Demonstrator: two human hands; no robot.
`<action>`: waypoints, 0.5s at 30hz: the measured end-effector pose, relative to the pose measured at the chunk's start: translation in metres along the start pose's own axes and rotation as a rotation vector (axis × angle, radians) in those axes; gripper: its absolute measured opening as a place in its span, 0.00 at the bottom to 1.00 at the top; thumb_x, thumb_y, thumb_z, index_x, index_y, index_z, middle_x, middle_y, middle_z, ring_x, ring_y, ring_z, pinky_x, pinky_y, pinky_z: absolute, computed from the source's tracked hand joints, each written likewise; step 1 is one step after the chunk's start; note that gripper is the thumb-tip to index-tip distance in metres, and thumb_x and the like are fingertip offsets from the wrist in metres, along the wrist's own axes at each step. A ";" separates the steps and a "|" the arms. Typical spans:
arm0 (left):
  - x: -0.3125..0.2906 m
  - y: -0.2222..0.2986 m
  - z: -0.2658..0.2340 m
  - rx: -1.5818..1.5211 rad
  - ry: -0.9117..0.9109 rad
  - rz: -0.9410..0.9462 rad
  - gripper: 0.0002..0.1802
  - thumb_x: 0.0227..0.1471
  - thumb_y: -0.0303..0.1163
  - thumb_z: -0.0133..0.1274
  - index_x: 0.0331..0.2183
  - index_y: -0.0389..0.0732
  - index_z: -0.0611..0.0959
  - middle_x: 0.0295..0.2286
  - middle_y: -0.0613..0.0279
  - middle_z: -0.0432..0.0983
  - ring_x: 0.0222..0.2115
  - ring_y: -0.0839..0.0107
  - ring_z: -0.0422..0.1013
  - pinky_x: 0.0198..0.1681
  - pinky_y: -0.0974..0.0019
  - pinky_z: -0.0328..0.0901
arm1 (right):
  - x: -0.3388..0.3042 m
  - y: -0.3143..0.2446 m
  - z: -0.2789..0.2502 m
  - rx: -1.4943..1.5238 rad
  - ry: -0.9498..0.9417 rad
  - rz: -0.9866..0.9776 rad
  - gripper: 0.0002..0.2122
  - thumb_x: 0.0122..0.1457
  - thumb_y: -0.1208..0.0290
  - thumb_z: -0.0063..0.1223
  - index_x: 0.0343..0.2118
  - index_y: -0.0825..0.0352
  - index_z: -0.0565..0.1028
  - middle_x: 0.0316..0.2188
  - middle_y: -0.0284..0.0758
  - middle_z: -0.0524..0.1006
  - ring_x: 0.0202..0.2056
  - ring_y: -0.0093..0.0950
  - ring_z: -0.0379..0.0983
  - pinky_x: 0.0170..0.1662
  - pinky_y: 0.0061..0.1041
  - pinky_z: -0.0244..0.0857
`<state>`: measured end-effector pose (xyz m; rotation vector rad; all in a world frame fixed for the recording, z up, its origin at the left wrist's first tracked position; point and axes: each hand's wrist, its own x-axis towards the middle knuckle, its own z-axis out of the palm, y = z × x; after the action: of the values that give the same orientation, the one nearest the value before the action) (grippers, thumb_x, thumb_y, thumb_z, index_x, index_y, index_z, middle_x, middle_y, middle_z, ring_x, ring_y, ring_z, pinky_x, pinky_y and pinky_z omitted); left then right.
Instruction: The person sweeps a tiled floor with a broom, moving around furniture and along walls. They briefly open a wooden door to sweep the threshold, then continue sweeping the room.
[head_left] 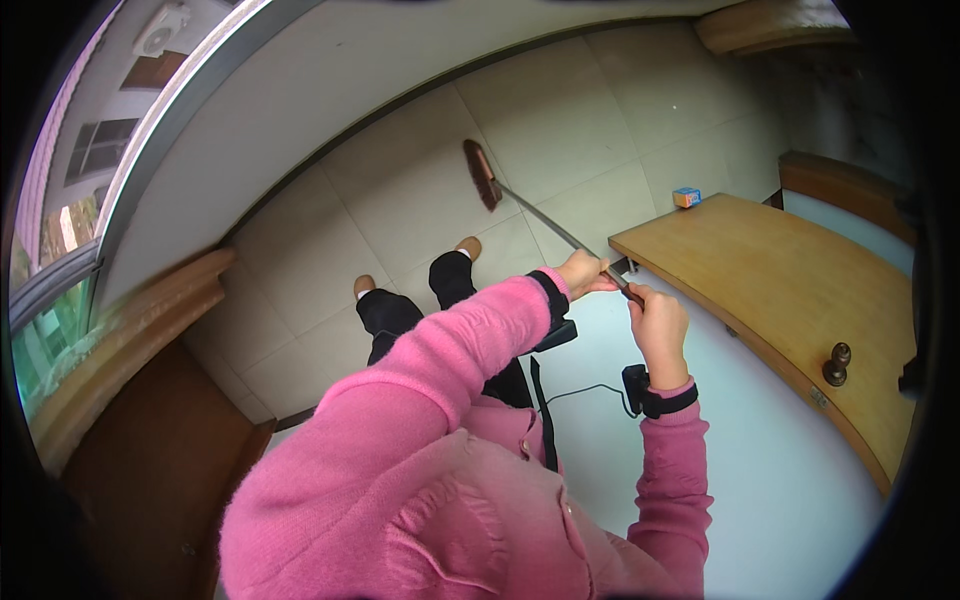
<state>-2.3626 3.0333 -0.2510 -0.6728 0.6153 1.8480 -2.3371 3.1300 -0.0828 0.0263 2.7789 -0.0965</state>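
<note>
A broom [545,219] slants across the view, its grey handle running from my hands toward the upper left. Its dark reddish-brown bristle head [480,178] rests on the tiled floor ahead of my feet. My left hand [586,273] is wrapped round the upper handle, with the left arm stretched across my body. Close behind it, my right hand [660,322] grips the handle near its end. Both wrists wear black straps with small devices, and the pink sleeves reach down to them.
Beside my right hand stands a wooden cabinet [740,255], bearing a small blue-and-orange box [686,197] and a dark brown turned ornament [838,364]. A white wall [330,85] with a window borders the pale floor tiles [400,160]. Brown wooden furniture [140,450] stands at the lower left.
</note>
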 end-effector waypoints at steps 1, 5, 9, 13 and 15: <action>0.003 0.006 0.005 -0.001 -0.010 0.009 0.13 0.57 0.28 0.41 0.37 0.24 0.68 0.35 0.46 0.70 0.35 0.58 0.73 0.38 0.64 0.73 | 0.001 0.000 -0.002 -0.009 0.035 0.019 0.10 0.45 0.73 0.57 0.33 0.59 0.79 0.20 0.38 0.75 0.22 0.37 0.72 0.26 0.33 0.65; -0.010 0.025 0.017 0.103 -0.003 0.005 0.15 0.57 0.28 0.42 0.39 0.25 0.66 0.34 0.48 0.69 0.34 0.59 0.73 0.38 0.63 0.73 | -0.005 -0.008 -0.010 -0.014 0.097 -0.025 0.11 0.43 0.74 0.58 0.33 0.62 0.78 0.18 0.39 0.74 0.20 0.38 0.71 0.24 0.32 0.65; -0.042 0.030 0.019 0.097 0.104 0.059 0.16 0.57 0.30 0.43 0.40 0.25 0.65 0.35 0.49 0.69 0.33 0.61 0.73 0.38 0.64 0.72 | -0.012 -0.016 -0.020 0.129 0.074 -0.019 0.11 0.43 0.75 0.57 0.33 0.63 0.78 0.17 0.38 0.73 0.19 0.37 0.70 0.23 0.32 0.64; -0.063 0.041 -0.009 0.172 0.249 0.061 0.17 0.57 0.31 0.43 0.41 0.25 0.66 0.34 0.50 0.71 0.33 0.62 0.73 0.38 0.66 0.72 | 0.002 -0.029 -0.010 0.350 0.118 -0.138 0.07 0.45 0.74 0.54 0.30 0.63 0.77 0.18 0.38 0.75 0.22 0.37 0.72 0.26 0.33 0.66; -0.070 0.050 -0.036 0.142 0.336 0.079 0.14 0.57 0.29 0.42 0.38 0.25 0.69 0.35 0.50 0.72 0.34 0.62 0.73 0.37 0.68 0.73 | 0.020 -0.042 0.007 0.457 0.055 -0.164 0.06 0.45 0.74 0.53 0.29 0.63 0.77 0.20 0.39 0.75 0.24 0.38 0.73 0.28 0.35 0.66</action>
<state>-2.3810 2.9463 -0.2231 -0.8820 0.9948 1.7561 -2.3548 3.0875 -0.0933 -0.0838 2.7465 -0.7781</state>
